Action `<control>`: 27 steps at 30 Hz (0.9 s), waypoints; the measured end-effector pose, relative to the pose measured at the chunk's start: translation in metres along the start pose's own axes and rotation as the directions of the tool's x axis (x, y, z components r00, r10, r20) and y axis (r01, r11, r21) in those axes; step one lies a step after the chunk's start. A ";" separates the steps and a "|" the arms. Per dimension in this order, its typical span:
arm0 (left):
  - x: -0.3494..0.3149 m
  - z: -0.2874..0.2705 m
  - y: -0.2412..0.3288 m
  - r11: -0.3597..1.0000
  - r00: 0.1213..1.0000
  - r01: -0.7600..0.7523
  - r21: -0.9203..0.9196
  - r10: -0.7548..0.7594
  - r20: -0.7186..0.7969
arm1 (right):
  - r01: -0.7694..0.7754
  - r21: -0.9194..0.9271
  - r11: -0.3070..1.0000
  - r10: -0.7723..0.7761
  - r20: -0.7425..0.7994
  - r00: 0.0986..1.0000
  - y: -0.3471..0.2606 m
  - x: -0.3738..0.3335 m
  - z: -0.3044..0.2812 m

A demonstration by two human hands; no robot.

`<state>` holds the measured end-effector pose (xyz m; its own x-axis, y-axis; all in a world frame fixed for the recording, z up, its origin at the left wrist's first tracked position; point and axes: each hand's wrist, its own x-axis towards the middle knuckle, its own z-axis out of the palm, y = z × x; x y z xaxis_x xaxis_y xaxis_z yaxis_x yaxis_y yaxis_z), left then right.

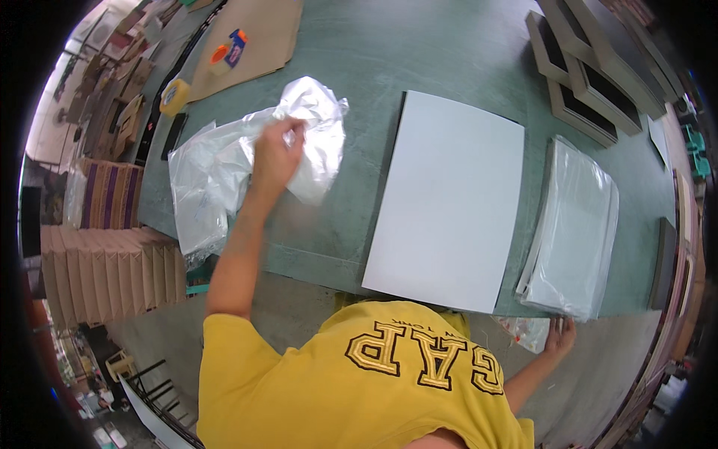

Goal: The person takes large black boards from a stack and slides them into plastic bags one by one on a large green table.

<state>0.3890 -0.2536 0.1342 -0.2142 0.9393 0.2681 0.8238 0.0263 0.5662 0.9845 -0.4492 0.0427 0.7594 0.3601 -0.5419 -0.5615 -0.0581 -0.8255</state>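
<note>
My left hand (278, 153) is over the left part of the table, its fingers pinched on a crinkled clear plastic bag (318, 142). More loose plastic bags (206, 183) lie spread beneath and beside that forearm. Down at the table's near edge, my right hand (559, 337) has its fingers curled at the bottom end of a stack of plastic-wrapped sheets (574, 224). What those fingers grip is too small to make out. Beside them, a clear plastic piece with a red spot (527, 331) hangs below the edge. Between my hands lies a large white board (452, 198), flat on the table.
The green table (359, 45) carries brown cardboard (258, 45) with a tape dispenser (229, 52), and a yellow tape roll (175, 97) next to it. Grey box-like frames (591, 67) are piled at the far right. Folded brown cartons (112, 273) stand off the left edge.
</note>
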 end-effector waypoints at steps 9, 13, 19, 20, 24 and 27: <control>0.015 0.024 -0.026 0.834 0.938 -0.343 0.433 0.282 0.199 | 0.518 -0.525 0.675 -0.421 0.303 0.855 -0.013 -0.048 0.086; 0.020 0.018 -0.046 0.906 0.960 -0.258 0.335 0.202 0.195 | 0.496 -0.525 0.691 -0.377 0.325 0.868 0.000 -0.049 0.102; 0.035 -0.032 -0.062 0.995 0.887 0.076 0.065 -0.038 -0.461 | 0.513 -0.491 0.705 -0.347 0.392 0.852 0.002 -0.059 0.113; 0.040 -0.044 -0.054 0.944 0.889 0.039 -0.328 -0.183 -0.420 | 0.514 -0.458 0.726 -0.337 0.415 0.845 0.003 -0.055 0.115; 0.030 -0.039 0.058 0.870 0.980 0.018 -0.493 -0.112 -0.162 | 0.518 -0.339 0.785 -0.264 0.572 0.776 0.021 -0.075 0.159; -0.005 0.030 0.092 0.643 0.923 0.351 -0.680 -0.116 0.367 | 0.504 -0.351 0.789 0.094 0.880 0.466 0.069 -0.124 0.222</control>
<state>0.4817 -0.2458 0.1613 -0.1008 0.9894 -0.1042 0.0977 0.1140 0.9887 0.7791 -0.2913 0.0878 0.0119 0.9815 -0.1911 0.0551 -0.1914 -0.9800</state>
